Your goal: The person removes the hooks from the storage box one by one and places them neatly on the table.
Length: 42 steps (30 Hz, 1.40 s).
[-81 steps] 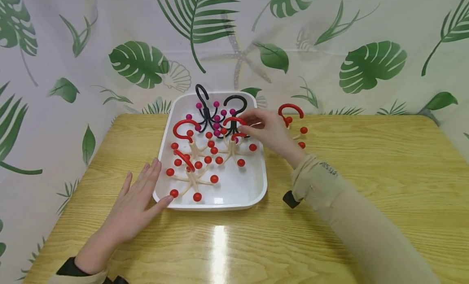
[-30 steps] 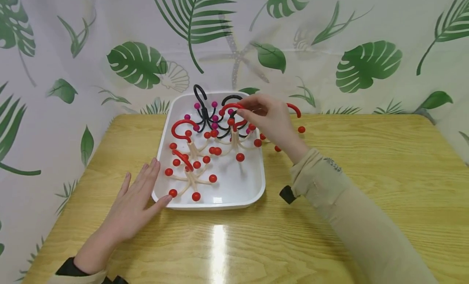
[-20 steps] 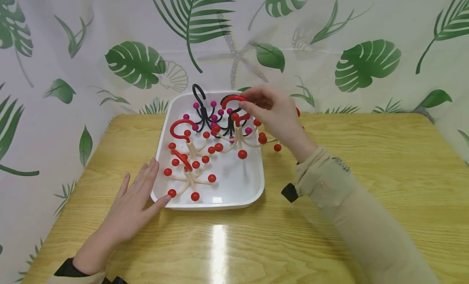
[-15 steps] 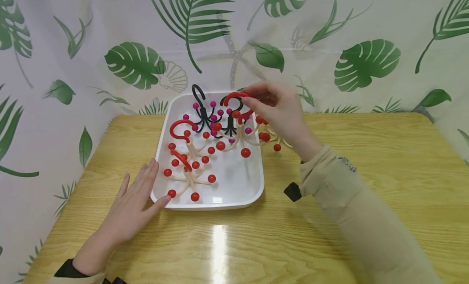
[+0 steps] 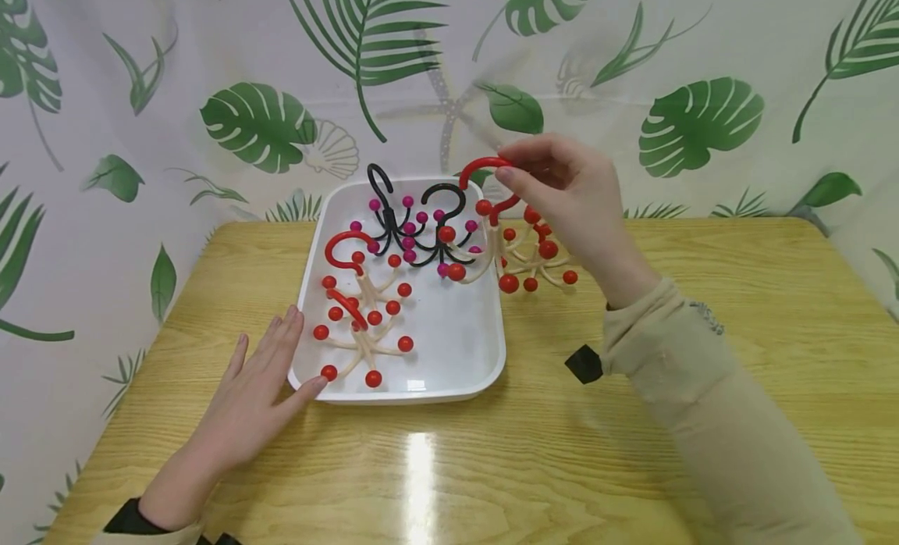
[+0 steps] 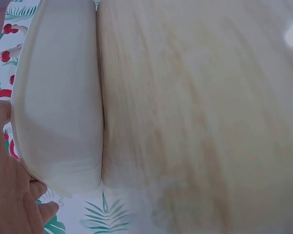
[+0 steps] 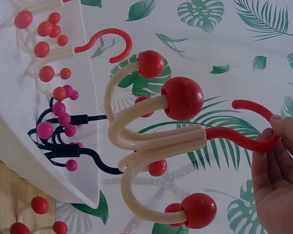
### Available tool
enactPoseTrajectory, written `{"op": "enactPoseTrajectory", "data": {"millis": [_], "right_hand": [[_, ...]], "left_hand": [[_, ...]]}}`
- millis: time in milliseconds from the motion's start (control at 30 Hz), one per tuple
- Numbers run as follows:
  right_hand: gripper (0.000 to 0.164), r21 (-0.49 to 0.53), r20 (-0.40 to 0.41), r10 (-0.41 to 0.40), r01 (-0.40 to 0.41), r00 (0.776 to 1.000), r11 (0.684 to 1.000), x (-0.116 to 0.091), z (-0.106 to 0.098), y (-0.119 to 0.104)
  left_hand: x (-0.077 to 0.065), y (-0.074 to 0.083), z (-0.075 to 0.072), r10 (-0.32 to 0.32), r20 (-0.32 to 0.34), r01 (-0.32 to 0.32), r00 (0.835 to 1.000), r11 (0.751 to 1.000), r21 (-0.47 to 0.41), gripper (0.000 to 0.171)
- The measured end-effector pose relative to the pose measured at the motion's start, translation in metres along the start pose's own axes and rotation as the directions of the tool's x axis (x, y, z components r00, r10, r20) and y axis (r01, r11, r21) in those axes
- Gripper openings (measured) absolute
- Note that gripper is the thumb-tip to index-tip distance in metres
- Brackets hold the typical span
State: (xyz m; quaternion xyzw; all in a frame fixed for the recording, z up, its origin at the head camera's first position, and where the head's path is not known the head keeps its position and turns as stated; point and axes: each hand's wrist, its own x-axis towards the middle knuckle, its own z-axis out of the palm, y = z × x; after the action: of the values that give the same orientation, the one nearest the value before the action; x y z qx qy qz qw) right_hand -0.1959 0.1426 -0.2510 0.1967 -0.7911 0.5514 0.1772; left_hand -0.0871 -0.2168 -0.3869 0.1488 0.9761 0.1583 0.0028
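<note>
My right hand (image 5: 576, 197) pinches the red hook of a beige multi-arm hanger (image 7: 185, 140) with red ball tips. The hanger hangs upright over the right rim of the white tray (image 5: 449, 342). Two similar red-hooked hangers, one in front of the other (image 5: 361, 340), stand at the tray's left side. At its back are two black hangers (image 5: 389, 217) with magenta balls. My left hand (image 5: 256, 400) rests its straight fingers along the tray's left edge, thumb at the front left corner. In the left wrist view it touches the tray's outer wall (image 6: 58, 97).
Just right of the tray, another beige hanger (image 5: 570, 277) with red balls stands on the wooden table (image 5: 702, 334), partly hidden behind the held one and my right hand. A leaf-print cloth (image 5: 597, 53) covers the wall behind the table.
My right hand has lifted the red-hooked hanger out from among the others and carried it up and rightward to the tray's right rim. My left hand has stayed in place.
</note>
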Motion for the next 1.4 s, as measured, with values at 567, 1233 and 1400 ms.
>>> {"op": "enactPoseTrajectory", "data": {"millis": [567,1233,1400], "right_hand": [[0.020,0.042,-0.114,-0.023,0.027,0.993,0.999,0.001,-0.035,-0.001],[0.023,0.238,-0.245,0.062,-0.002,0.967,0.971,-0.010,-0.080,0.009],[0.024,0.261,-0.262,0.088,-0.017,0.961,0.965,-0.014,-0.089,0.014]], "left_hand": [[0.000,0.000,0.002,-0.002,-0.006,0.002,1.000,1.000,0.008,0.083],[0.000,-0.001,0.001,0.002,-0.005,-0.002,1.000,1.000,0.002,0.083],[0.000,-0.001,0.001,0.003,-0.004,-0.003,1.000,1.000,-0.004,0.083]]}}
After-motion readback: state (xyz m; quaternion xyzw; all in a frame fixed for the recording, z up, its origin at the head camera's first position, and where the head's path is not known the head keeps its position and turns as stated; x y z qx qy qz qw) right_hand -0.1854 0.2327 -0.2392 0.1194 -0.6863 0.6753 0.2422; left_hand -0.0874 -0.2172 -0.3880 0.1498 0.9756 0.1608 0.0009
